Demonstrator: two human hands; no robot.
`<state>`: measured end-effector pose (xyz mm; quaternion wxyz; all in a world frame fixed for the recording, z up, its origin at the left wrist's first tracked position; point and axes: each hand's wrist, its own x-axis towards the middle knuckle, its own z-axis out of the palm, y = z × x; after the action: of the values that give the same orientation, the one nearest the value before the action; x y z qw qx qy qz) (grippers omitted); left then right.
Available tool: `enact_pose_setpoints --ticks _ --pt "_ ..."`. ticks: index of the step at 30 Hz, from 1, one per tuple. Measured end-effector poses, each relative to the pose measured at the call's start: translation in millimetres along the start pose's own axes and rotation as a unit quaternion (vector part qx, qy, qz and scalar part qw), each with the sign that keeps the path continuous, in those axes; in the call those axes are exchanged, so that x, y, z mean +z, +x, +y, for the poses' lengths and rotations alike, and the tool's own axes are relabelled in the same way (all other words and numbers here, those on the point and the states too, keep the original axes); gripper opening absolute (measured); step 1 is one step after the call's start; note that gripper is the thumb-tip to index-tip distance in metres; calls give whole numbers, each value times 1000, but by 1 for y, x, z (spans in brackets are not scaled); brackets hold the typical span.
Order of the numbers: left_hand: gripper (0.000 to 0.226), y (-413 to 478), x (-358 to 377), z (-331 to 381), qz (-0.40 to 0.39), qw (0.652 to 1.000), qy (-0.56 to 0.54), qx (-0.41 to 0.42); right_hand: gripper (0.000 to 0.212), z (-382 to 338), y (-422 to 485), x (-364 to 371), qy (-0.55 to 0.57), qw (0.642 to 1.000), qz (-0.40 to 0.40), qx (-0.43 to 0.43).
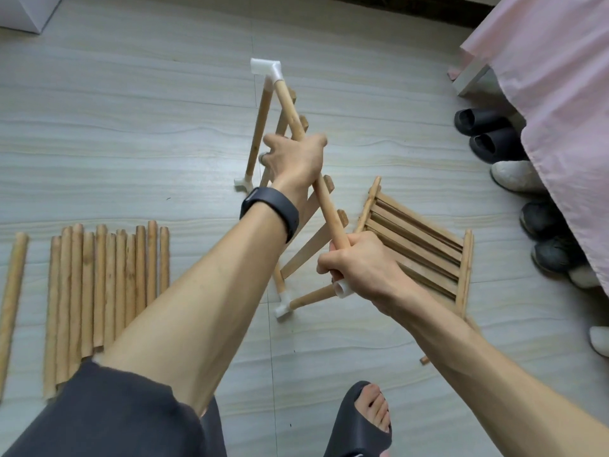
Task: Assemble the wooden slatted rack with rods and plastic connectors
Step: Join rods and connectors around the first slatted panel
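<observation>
Step, likely: fitting rod (324, 206) into part-built frame, standing on floor. L hand (296, 159) wraps rod mid-length; R hand (359, 268) fists its lower end by connector (342, 289). Next: align w/ socket, press home.

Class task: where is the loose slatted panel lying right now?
In the head view, the slatted panel lies on the floor at right, just beyond the right hand, between the rod frame and the shoes.

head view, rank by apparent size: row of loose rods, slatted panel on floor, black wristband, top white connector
1. row of loose rods
2. slatted panel, partly hidden by the right arm
3. black wristband
4. top white connector, farther off, so last two unsure
</observation>
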<state>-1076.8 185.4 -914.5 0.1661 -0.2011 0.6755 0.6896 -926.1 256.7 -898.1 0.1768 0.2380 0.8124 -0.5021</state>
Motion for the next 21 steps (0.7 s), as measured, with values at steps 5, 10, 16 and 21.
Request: enact_pose_setpoints --ticks 5,10,16,21 --pt "33 6 -1 0 28 998 25 45 43 2 6 -6 -5 1000 -2 -2" --pt "35 0 5 3 -15 992 -125 20 36 4 8 -7 21 1000 11 -8" --pt "54 0 15 0 -33 995 -88 33 39 8 9 -15 65 998 -17 5" --pt "60 2 11 -1 -31 996 -71 50 38 10 2 -6 101 995 22 2"
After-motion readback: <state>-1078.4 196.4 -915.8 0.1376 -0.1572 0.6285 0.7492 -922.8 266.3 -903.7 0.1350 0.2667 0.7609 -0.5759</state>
